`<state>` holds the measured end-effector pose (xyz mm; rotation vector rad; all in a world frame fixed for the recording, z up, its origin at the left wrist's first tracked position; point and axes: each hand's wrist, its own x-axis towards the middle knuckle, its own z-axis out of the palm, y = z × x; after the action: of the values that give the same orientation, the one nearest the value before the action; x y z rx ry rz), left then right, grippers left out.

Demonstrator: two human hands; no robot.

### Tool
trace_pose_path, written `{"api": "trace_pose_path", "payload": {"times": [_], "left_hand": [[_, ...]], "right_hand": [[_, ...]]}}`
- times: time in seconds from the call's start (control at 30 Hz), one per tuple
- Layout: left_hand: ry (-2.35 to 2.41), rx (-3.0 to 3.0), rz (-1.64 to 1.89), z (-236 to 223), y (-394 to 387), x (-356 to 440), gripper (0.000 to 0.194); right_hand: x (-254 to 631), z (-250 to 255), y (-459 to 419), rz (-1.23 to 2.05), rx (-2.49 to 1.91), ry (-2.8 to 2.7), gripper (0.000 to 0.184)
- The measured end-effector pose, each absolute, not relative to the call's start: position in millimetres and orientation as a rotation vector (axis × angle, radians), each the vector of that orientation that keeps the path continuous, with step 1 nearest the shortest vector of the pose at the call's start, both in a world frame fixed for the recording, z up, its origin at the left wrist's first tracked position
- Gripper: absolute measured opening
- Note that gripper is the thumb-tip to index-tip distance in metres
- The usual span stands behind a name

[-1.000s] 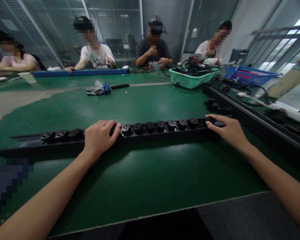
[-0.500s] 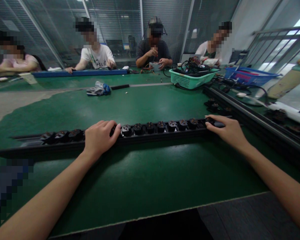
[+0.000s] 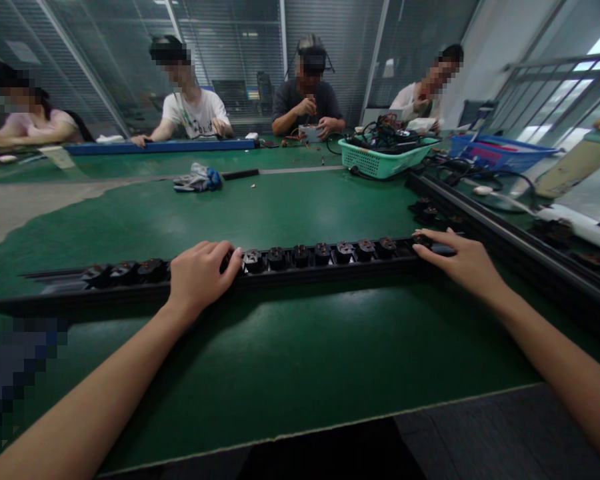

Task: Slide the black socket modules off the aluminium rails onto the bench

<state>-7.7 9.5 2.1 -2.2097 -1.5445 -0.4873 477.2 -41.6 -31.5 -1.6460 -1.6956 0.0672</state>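
Across the green table lies a long black channel (image 3: pixel 290 275) with a row of round black socket modules (image 3: pixel 300 255) in it, copper-coloured contacts showing on top. My left hand (image 3: pixel 200 273) is closed over the channel left of its middle, thumb on the near side, hiding the modules beneath. At the right end of the row, my right hand (image 3: pixel 457 257) pinches a black socket module (image 3: pixel 421 241) between thumb and fingers at the channel. Whether that module is fully seated I cannot tell.
Another black channel (image 3: pixel 520 233) runs along the right, with loose socket modules (image 3: pixel 427 211) beside it. Further back are a green basket (image 3: pixel 380 163) of cables, a blue basket (image 3: pixel 500 152) and gloves (image 3: pixel 197 178). Several people sit across the table.
My right hand has shifted very slightly at the channel's right end, its fingers spreading a little. My left hand and the channel stay in place.
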Motion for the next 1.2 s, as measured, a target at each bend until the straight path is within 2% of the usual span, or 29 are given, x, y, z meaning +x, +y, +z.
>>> {"api": "trace_pose_path", "payload": {"times": [1.2], "left_hand": [[-1.520,-2.198,-0.492,0.6,10.2,-8.3,0.050]], "right_hand": [[474.0,-26.2,-41.6,-0.017,-1.699,-1.704,0.040]]}}
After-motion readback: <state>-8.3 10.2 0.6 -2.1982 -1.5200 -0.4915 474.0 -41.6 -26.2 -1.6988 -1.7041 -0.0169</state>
